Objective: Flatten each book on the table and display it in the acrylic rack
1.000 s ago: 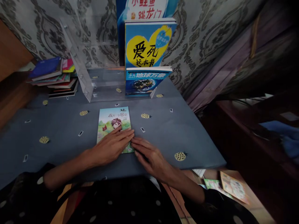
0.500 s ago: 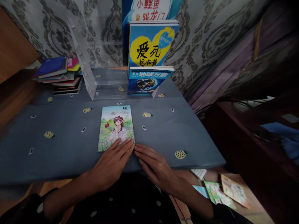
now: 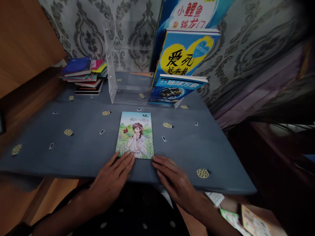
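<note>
A thin book with a green cover showing a drawn girl lies flat on the blue-grey tablecloth. My left hand rests flat on the cloth with its fingertips touching the book's near left corner, fingers stretched out. My right hand lies flat just below the book's near right corner, fingers extended, holding nothing.
A clear acrylic stand at the back holds three blue books stepped upright. A stack of books lies at the back left. Patterned wallpaper is behind. Loose booklets lie on the floor at the lower right.
Both hands have slid back off the book's cover toward me, so the whole cover shows. The view has shifted, putting the book further right in frame.
</note>
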